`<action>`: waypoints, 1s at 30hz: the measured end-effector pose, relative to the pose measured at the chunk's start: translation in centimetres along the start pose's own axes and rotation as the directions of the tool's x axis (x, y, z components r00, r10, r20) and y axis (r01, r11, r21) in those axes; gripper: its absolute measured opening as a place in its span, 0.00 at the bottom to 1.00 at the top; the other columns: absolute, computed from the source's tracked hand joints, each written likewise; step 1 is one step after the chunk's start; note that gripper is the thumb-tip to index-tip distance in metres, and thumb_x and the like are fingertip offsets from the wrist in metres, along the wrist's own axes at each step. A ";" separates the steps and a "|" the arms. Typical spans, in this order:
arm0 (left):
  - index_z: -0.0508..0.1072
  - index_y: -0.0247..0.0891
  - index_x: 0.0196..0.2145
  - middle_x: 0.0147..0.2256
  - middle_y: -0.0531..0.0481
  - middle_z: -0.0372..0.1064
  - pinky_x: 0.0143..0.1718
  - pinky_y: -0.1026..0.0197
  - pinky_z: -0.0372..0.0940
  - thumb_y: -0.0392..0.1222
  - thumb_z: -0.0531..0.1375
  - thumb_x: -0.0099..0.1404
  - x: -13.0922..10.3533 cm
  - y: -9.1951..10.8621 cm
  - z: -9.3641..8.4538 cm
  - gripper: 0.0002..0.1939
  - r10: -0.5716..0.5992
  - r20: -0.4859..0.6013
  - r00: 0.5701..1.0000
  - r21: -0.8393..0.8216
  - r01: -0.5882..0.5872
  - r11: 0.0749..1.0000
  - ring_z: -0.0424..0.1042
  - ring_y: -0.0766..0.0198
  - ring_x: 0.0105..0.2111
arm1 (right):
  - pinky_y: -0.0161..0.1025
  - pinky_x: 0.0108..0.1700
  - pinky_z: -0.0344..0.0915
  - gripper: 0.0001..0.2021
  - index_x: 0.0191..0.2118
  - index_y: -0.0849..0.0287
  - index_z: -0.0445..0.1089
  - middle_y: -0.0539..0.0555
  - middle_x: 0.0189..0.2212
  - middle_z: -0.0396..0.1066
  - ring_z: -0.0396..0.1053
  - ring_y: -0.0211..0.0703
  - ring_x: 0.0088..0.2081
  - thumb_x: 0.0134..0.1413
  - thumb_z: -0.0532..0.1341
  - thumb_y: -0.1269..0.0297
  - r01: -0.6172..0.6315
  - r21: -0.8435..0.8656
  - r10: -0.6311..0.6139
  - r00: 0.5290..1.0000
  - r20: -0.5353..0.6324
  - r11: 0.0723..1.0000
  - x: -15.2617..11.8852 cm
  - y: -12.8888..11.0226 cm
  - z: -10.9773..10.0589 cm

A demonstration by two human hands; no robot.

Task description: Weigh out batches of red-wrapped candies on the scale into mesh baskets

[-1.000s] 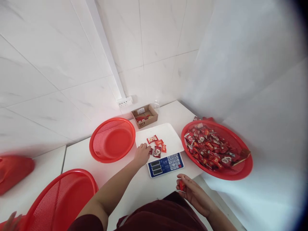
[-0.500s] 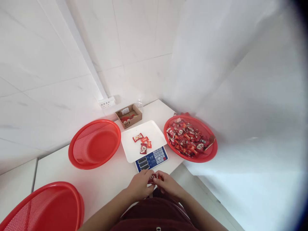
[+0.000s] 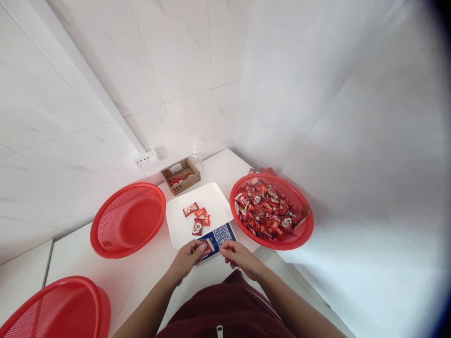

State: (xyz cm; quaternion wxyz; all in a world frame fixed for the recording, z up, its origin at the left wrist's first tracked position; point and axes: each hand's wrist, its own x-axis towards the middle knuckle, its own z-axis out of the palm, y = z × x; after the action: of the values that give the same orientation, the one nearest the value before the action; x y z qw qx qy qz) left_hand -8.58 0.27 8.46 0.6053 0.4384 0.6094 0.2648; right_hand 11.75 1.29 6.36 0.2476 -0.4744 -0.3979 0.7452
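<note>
My left hand (image 3: 190, 257) is closed on a dark red wrapped packet (image 3: 207, 247) over the lower part of the blue scale panel (image 3: 222, 234). To its right, my right hand (image 3: 240, 257) pinches a small red packet (image 3: 229, 249), mostly hidden by the fingers. Above both hands lies the white scale tray (image 3: 220, 206), holding several red packets (image 3: 198, 226) grouped near its middle. A red basket (image 3: 307, 234) piled with wrapped red packets (image 3: 266, 206) stands right of the tray.
Two red baskets (image 3: 157, 188) (image 3: 105, 305) stand at the left. An open cardboard box (image 3: 185, 184) with red packets sits behind the tray. A clear plastic item (image 3: 196, 157) is beside it, near the wall. A socket (image 3: 145, 159) is on the wall.
My hands, together around the packets before, have moved apart. The left hand has shifted left with the dark red packet, over the scale panel. The camera view has shifted slightly.
</note>
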 end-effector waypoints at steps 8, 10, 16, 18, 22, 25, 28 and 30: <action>0.64 0.43 0.52 0.53 0.43 0.62 0.37 0.59 0.65 0.41 0.64 0.54 4.1 0.5 -3.1 0.27 -0.081 -0.472 0.878 -0.026 0.078 0.997 0.70 0.60 0.37 | 0.34 0.33 0.63 0.18 0.36 0.55 0.66 0.48 0.31 0.66 0.67 0.36 0.32 0.40 0.67 0.51 0.005 0.229 0.030 0.988 -0.153 0.973 1.7 -1.2 -7.3; 0.63 0.46 0.54 0.59 0.44 0.54 0.41 0.58 0.64 0.41 0.64 0.54 4.2 0.5 -2.3 0.29 0.044 -0.553 0.832 0.162 0.056 0.985 0.69 0.57 0.43 | 0.37 0.39 0.66 0.22 0.42 0.52 0.65 0.51 0.38 0.67 0.68 0.38 0.37 0.39 0.67 0.51 0.009 0.270 0.031 0.989 -0.142 0.963 2.2 -1.3 -8.0; 0.64 0.42 0.52 0.49 0.43 0.66 0.37 0.56 0.67 0.55 0.57 0.61 4.6 1.6 4.4 0.24 -0.246 -0.065 0.967 -0.254 0.222 0.941 0.72 0.61 0.33 | 0.46 0.55 0.58 0.43 0.61 0.51 0.52 0.60 0.60 0.53 0.60 0.47 0.55 0.39 0.67 0.47 0.030 0.143 -0.056 0.982 0.180 0.989 3.0 -3.2 -6.6; 0.67 0.38 0.47 0.42 0.42 0.70 0.36 0.58 0.68 0.60 0.52 0.63 5.3 2.0 6.2 0.25 -0.277 0.204 0.939 -0.513 0.344 0.786 0.73 0.62 0.32 | 0.47 0.59 0.52 0.44 0.63 0.51 0.49 0.60 0.62 0.51 0.54 0.48 0.60 0.40 0.67 0.48 0.108 0.072 -0.128 0.911 0.391 0.991 3.0 -4.1 -5.9; 0.70 0.33 0.37 0.31 0.45 0.72 0.33 0.64 0.68 0.53 0.52 0.66 6.6 2.6 7.0 0.18 -0.315 0.214 0.924 -0.748 0.363 0.556 0.73 0.66 0.27 | 0.47 0.57 0.55 0.36 0.60 0.53 0.56 0.60 0.59 0.58 0.56 0.48 0.59 0.46 0.64 0.49 0.203 0.015 -0.183 0.845 0.502 0.979 3.8 -5.4 -6.5; 0.69 0.34 0.35 0.26 0.48 0.71 0.29 0.66 0.68 0.43 0.55 0.66 6.5 2.9 6.3 0.09 -0.452 0.068 0.889 -0.792 0.324 0.517 0.73 0.67 0.25 | 0.49 0.52 0.61 0.25 0.55 0.57 0.62 0.61 0.52 0.66 0.65 0.50 0.51 0.54 0.57 0.51 0.184 -0.110 -0.149 0.951 0.270 0.977 5.5 -6.0 -9.6; 0.68 0.35 0.35 0.25 0.50 0.71 0.25 0.68 0.68 0.40 0.58 0.64 5.6 2.9 5.8 0.06 -0.518 -0.059 0.853 -0.813 0.260 0.521 0.72 0.68 0.22 | 0.50 0.57 0.54 0.20 0.54 0.58 0.64 0.60 0.53 0.65 0.60 0.50 0.55 0.55 0.54 0.61 0.265 -0.499 -0.314 0.949 -0.015 0.825 7.9 -6.1 -14.5; 0.68 0.35 0.35 0.24 0.50 0.70 0.23 0.68 0.68 0.39 0.57 0.64 5.0 2.8 5.7 0.05 -0.542 -0.097 0.835 -0.825 0.238 0.513 0.72 0.69 0.21 | 0.53 0.61 0.45 0.24 0.57 0.59 0.61 0.61 0.60 0.56 0.47 0.54 0.62 0.53 0.55 0.64 0.149 -0.765 -0.423 0.890 -0.173 0.626 9.5 -5.7 -17.6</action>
State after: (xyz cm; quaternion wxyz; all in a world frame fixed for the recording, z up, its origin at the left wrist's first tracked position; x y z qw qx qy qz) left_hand -1.83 4.66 7.65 0.6620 -0.0764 0.6092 0.4298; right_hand 23.54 17.83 2.12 0.2172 -0.5822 -0.6855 0.3795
